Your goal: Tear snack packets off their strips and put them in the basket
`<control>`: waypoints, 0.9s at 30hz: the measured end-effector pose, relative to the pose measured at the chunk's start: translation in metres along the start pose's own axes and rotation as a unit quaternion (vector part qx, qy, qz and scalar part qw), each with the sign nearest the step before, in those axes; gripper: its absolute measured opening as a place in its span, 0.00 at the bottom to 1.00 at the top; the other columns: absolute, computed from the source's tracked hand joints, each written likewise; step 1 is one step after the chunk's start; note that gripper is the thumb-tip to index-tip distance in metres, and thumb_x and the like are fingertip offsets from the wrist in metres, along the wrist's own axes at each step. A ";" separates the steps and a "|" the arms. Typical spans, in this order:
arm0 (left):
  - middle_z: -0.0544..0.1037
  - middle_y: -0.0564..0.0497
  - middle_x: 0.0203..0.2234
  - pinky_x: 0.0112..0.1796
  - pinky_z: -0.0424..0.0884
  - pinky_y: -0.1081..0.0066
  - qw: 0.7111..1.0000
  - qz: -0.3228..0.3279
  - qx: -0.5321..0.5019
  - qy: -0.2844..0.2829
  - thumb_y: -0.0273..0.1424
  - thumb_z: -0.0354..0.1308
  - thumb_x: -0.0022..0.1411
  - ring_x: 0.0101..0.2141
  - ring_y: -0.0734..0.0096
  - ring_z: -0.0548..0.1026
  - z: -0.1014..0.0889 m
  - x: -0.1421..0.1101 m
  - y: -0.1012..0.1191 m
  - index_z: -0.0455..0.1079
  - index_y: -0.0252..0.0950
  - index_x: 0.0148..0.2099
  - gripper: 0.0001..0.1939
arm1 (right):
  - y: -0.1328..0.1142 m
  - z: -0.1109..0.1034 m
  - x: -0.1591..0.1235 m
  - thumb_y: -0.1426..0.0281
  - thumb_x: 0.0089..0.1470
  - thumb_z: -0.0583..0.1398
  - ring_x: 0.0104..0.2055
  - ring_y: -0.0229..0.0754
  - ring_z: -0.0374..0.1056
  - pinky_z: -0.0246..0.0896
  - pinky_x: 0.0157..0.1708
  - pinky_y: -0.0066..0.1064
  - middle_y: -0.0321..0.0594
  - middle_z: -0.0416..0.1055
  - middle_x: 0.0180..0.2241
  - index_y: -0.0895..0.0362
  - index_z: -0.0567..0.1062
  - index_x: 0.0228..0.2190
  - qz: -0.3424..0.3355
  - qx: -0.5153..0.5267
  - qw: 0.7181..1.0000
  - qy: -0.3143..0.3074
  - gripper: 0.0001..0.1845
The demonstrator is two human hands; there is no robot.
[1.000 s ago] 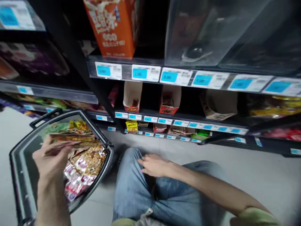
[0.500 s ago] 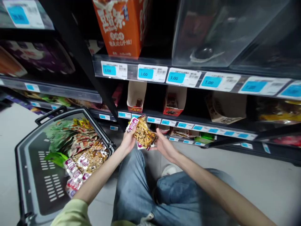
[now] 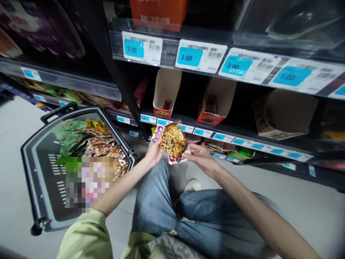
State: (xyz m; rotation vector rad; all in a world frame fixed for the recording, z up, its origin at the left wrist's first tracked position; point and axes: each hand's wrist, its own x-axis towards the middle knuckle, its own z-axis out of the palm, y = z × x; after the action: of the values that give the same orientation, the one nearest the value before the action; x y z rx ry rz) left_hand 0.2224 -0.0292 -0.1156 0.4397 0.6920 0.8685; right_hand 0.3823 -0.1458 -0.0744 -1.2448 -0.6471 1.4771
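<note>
Several snack packets (image 3: 172, 140), with brown food pictured and white and purple labels, are held as a small overlapping stack in front of the low shelf. My left hand (image 3: 154, 153) is closed on their left edge, thumb on top. At their lower right edge, my right hand (image 3: 201, 157) pinches a corner between thumb and fingers. The exact number of packets cannot be made out. To the left, a dark shopping basket (image 3: 58, 208) holds many packets in green, red and yellow, and some like the ones in my hands; part of its contents is pixelated.
Two open cardboard display boxes, the left one (image 3: 166, 93) and a red-fronted one (image 3: 212, 104), stand on the shelf ahead. Above them runs a shelf edge with price tags (image 3: 201, 55). A black upright post (image 3: 118, 79) divides the shelving. Below are my knees and the grey floor (image 3: 304, 201).
The view has tilted down and closer to the shelf. My right fingers, earlier spread along the packets' side, now pinch their lower corner. The packets stay in my left hand.
</note>
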 end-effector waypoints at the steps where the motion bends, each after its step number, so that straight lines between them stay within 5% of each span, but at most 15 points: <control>1: 0.79 0.45 0.43 0.48 0.73 0.67 1.000 0.001 -0.002 0.007 0.28 0.64 0.58 0.43 0.68 0.78 0.000 0.000 0.000 0.69 0.33 0.52 0.19 | -0.005 -0.003 0.001 0.66 0.42 0.73 0.36 0.40 0.72 0.65 0.42 0.31 0.39 0.77 0.34 0.57 0.77 0.36 -0.007 -0.003 1.000 0.001 0.18; 10: 0.80 0.47 0.40 0.41 0.73 0.70 0.994 -0.049 0.093 -0.003 0.35 0.69 0.52 0.37 0.69 0.78 0.003 -0.011 -0.008 0.73 0.34 0.47 0.20 | -0.037 -0.020 0.008 0.63 0.45 0.71 0.41 0.47 0.73 0.70 0.42 0.37 0.39 0.77 0.36 0.55 0.77 0.34 -0.102 0.089 0.979 0.151 0.15; 17: 0.80 0.50 0.31 0.38 0.71 0.72 0.988 -0.100 0.115 -0.017 0.39 0.70 0.49 0.30 0.72 0.76 0.003 -0.017 -0.008 0.74 0.34 0.41 0.20 | -0.052 -0.034 0.014 0.57 0.45 0.71 0.41 0.50 0.74 0.71 0.41 0.40 0.40 0.77 0.37 0.54 0.78 0.38 -0.195 0.014 0.955 0.224 0.20; 23: 0.72 0.57 0.20 0.24 0.63 0.77 0.978 -0.149 0.118 -0.090 0.44 0.68 0.51 0.16 0.82 0.64 0.003 -0.014 -0.003 0.73 0.36 0.41 0.20 | -0.048 -0.043 0.015 0.59 0.42 0.72 0.30 0.46 0.73 0.70 0.31 0.35 0.41 0.78 0.31 0.57 0.80 0.34 -0.165 -0.095 0.962 0.196 0.19; 27: 0.79 0.48 0.28 0.29 0.66 0.76 0.944 -0.224 0.166 -0.178 0.42 0.68 0.51 0.25 0.74 0.74 0.003 -0.017 -0.003 0.75 0.33 0.40 0.19 | -0.043 -0.036 0.017 0.61 0.38 0.73 0.28 0.44 0.73 0.68 0.28 0.32 0.41 0.78 0.30 0.57 0.80 0.35 -0.144 -0.186 0.958 0.162 0.21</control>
State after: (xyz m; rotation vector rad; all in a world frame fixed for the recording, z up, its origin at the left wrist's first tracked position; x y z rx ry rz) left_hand 0.2186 -0.0451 -0.1095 0.6876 0.5695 0.2275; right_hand 0.4325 -0.1243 -0.0539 -1.5628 -0.8644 0.9082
